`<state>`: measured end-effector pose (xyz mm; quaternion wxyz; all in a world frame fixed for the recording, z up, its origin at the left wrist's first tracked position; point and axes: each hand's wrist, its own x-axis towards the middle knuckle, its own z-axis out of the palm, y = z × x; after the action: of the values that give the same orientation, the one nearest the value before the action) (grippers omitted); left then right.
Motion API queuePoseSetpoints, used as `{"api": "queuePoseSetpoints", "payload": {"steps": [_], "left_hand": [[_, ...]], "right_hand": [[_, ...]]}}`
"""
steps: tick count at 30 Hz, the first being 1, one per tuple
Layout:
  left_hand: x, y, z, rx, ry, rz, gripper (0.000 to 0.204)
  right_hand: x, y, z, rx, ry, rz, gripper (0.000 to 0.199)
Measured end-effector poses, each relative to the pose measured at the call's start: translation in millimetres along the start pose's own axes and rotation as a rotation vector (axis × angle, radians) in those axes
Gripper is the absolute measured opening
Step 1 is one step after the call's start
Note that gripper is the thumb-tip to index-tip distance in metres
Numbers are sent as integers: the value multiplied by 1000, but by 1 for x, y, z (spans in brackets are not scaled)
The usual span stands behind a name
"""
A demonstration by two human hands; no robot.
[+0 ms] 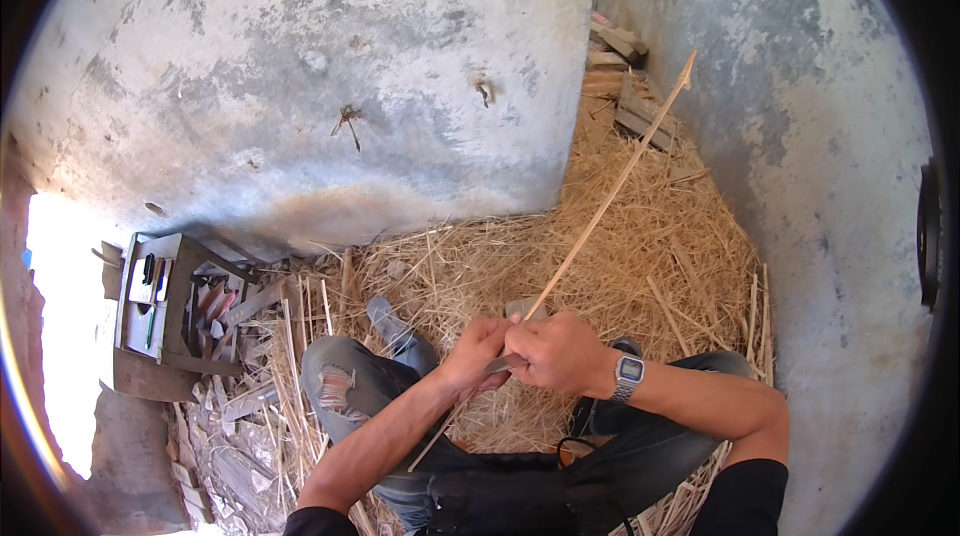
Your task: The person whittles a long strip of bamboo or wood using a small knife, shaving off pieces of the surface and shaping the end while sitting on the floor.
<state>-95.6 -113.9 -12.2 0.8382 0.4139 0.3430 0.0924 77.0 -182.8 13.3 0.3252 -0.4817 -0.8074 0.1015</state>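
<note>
A long, pale bamboo strip (612,198) runs on a slant from the far right, between my hands, to a thin end by my lap. Its far end has a knobby joint. My left hand (474,354) is closed around the strip. Pressed close beside it, my right hand (556,348) makes a fist around a knife, whose short, flat grey blade (506,363) shows between the hands. The knife's handle is hidden in the fist. Exactly where blade and strip touch cannot be made out.
Straw-like shavings (640,246) cover the floor around my bent legs. A small wooden stand (165,336) with pens and scraps is at left. Wood pieces (630,96) lie in the far corner. Stained walls (400,56) close in ahead and right; long strips (287,376) lie beside my left knee.
</note>
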Motion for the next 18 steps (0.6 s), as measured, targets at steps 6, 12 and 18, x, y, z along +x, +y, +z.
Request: {"api": "queuePoseSetpoints", "payload": {"steps": [6, 12, 18], "left_hand": [[4, -5, -3, -75, -6, -52, 44], [4, 1, 5, -32, 65, -122, 46], [9, 15, 6, 8, -10, 181, 44]], "right_hand": [[-5, 8, 9, -6, -49, -69, 22], [-3, 5, 4, -5, 3, -75, 22], [16, 9, -29, 511, 157, 292, 28]]}}
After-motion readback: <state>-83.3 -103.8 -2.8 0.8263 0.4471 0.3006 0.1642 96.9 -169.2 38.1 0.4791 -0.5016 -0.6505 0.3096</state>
